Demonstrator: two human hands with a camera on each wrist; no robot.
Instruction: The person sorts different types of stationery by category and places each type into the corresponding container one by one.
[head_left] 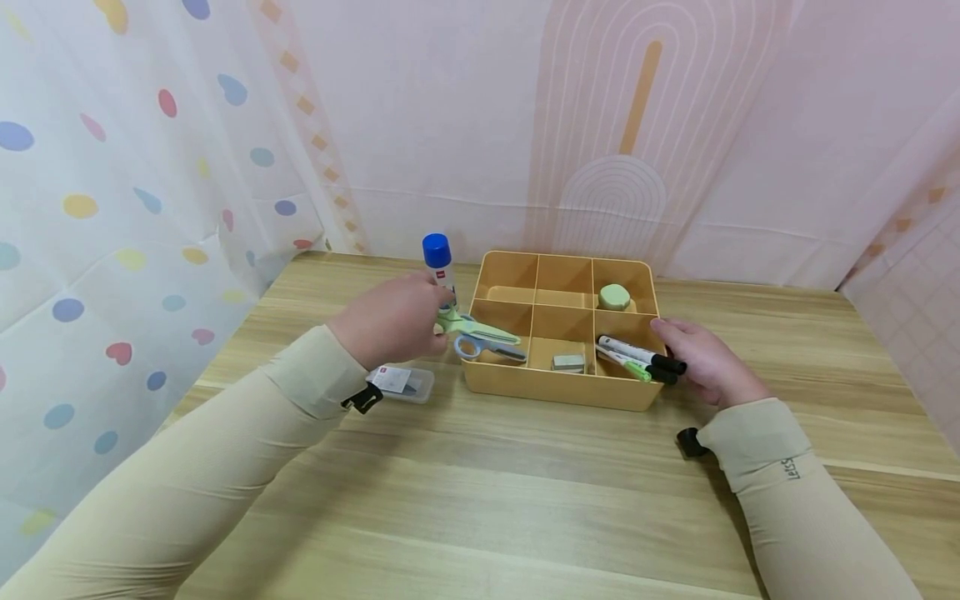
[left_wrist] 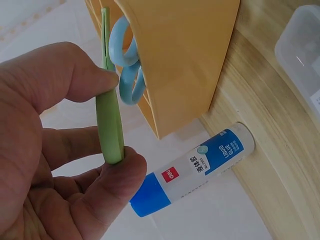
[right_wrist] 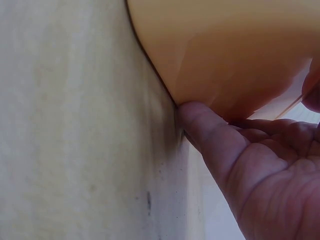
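My left hand [head_left: 393,321] pinches a pair of light green scissors [head_left: 480,326] by the handle. Its blades point right over the front-left compartment of a yellow organizer box [head_left: 558,395]. Blue-handled scissors [head_left: 471,347] rest in that compartment; their blue loops [left_wrist: 124,42] appear beside the green handle in the left wrist view. At the box's right side, my right hand [head_left: 705,360] holds the wall, thumb at the rim. Its fingers [right_wrist: 207,127] touch the outside near the base in the right wrist view.
Behind my left hand stands a blue-capped liquid glue bottle [head_left: 437,252]. A clear plastic case [head_left: 420,385] lies left of the box. Inside the box are black markers and a green pen [head_left: 637,367], a grey eraser-like block [head_left: 567,363] and a pale green rounded item [head_left: 614,297].
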